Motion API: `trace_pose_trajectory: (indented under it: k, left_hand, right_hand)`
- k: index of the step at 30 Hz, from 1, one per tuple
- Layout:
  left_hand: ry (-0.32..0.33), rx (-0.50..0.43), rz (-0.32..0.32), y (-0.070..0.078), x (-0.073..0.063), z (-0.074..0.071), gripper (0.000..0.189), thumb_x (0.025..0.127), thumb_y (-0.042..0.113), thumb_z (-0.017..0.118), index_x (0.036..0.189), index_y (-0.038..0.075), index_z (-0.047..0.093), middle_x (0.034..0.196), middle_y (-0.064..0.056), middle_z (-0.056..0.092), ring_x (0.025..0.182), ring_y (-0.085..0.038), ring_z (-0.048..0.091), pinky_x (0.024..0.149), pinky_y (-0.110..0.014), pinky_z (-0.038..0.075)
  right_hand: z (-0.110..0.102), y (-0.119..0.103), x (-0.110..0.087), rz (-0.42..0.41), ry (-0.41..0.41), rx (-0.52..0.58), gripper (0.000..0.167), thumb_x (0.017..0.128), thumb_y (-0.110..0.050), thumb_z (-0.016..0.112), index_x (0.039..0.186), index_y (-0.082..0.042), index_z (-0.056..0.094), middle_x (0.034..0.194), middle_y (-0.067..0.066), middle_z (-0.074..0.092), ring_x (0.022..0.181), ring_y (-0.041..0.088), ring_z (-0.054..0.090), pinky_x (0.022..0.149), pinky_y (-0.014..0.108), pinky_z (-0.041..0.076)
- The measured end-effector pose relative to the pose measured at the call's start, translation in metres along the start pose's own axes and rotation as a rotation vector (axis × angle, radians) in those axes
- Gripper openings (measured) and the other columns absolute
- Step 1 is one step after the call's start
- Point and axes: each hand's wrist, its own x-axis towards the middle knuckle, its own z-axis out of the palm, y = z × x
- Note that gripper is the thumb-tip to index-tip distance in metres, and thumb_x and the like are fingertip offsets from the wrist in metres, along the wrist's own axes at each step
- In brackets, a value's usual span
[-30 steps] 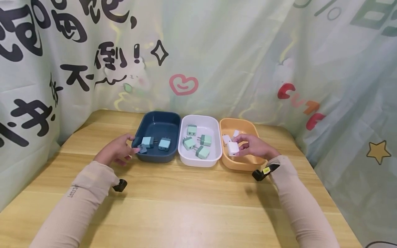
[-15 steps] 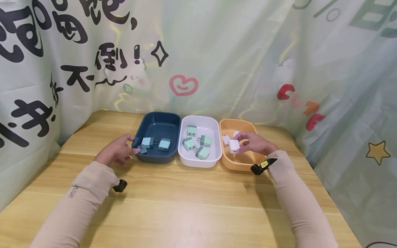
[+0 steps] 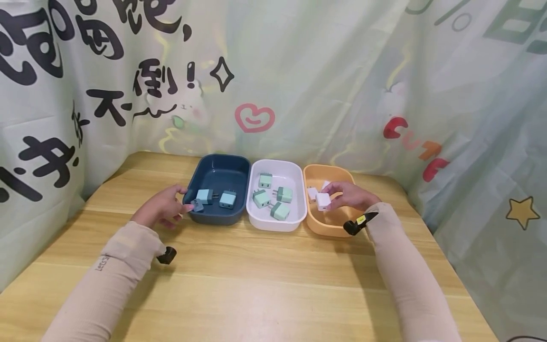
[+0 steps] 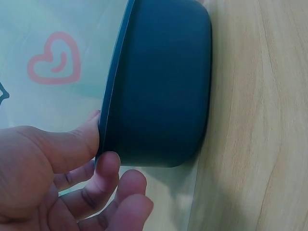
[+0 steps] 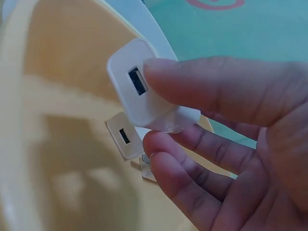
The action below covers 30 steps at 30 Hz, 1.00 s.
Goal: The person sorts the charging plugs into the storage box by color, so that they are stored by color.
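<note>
My left hand (image 3: 164,206) is at the near-left corner of the dark blue bin (image 3: 218,167). In the left wrist view its thumb and forefinger pinch the bin's rim (image 4: 115,77). Inside lie two light blue chargers, one (image 3: 204,196) by the left wall and another (image 3: 227,199) to its right. A small darker blue piece (image 3: 197,205) sits close to my fingertip. My right hand (image 3: 350,195) pinches a white USB charger (image 5: 134,91) between thumb and fingers, above the orange bin (image 3: 331,230). Beneath it, another white charger (image 5: 124,135) and part of a third show.
Between the two bins stands a white bin (image 3: 277,166) with several mint green chargers (image 3: 280,211). All three bins form a row on the wooden table (image 3: 265,280). A printed curtain (image 3: 307,85) hangs behind them.
My right hand, holding the white charger, has shifted slightly up over the orange bin, and its forearm has moved a little left. My left hand keeps its place at the blue bin.
</note>
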Motion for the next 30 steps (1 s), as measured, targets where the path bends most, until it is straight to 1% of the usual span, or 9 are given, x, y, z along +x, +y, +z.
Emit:
trace_pose_trajectory:
  k: [5, 14, 20, 25, 30]
  left_hand:
    - [-0.001, -0.003, 0.0, 0.0, 0.001, 0.001, 0.064, 0.096, 0.017, 0.063, 0.145, 0.004, 0.024, 0.102, -0.019, 0.05, 0.092, -0.036, 0.057, 0.066, -0.041, 0.057]
    - [-0.009, 0.004, -0.006, 0.0, 0.002, 0.001, 0.064, 0.096, 0.018, 0.063, 0.145, 0.004, 0.024, 0.101, -0.018, 0.05, 0.091, -0.034, 0.057, 0.066, -0.041, 0.057]
    - [-0.004, 0.003, -0.01, 0.0, 0.003, 0.001, 0.065, 0.096, 0.017, 0.063, 0.145, 0.003, 0.024, 0.1, -0.018, 0.051, 0.09, -0.034, 0.057, 0.066, -0.041, 0.057]
    - [-0.003, 0.014, -0.011, 0.0, 0.002, 0.0, 0.066, 0.096, 0.018, 0.063, 0.146, 0.002, 0.022, 0.1, -0.019, 0.051, 0.089, -0.033, 0.057, 0.066, -0.04, 0.057]
    - [0.002, -0.003, -0.016, 0.001, 0.0, 0.0, 0.064, 0.096, 0.017, 0.063, 0.144, 0.003, 0.024, 0.102, -0.02, 0.05, 0.091, -0.034, 0.056, 0.067, -0.04, 0.057]
  right_hand:
    - [-0.003, 0.003, 0.005, 0.038, -0.003, 0.005, 0.045, 0.075, 0.001, 0.079, 0.113, 0.009, 0.057, 0.111, 0.02, 0.053, 0.105, 0.035, 0.048, 0.085, 0.034, 0.046]
    - [-0.008, 0.011, 0.011, 0.054, -0.009, -0.016, 0.043, 0.076, 0.001, 0.076, 0.113, 0.011, 0.055, 0.11, 0.021, 0.054, 0.104, 0.035, 0.048, 0.081, 0.029, 0.048]
    - [-0.009, 0.013, 0.012, 0.064, -0.017, 0.018, 0.044, 0.077, 0.003, 0.075, 0.115, 0.012, 0.054, 0.114, 0.024, 0.053, 0.107, 0.037, 0.048, 0.08, 0.028, 0.049]
    - [-0.009, 0.014, 0.012, 0.08, -0.014, 0.032, 0.045, 0.078, 0.003, 0.075, 0.116, 0.012, 0.052, 0.115, 0.023, 0.052, 0.106, 0.035, 0.048, 0.079, 0.028, 0.05]
    - [-0.009, 0.014, 0.012, 0.085, -0.008, 0.036, 0.045, 0.077, 0.003, 0.075, 0.116, 0.011, 0.052, 0.114, 0.022, 0.052, 0.105, 0.033, 0.048, 0.079, 0.028, 0.051]
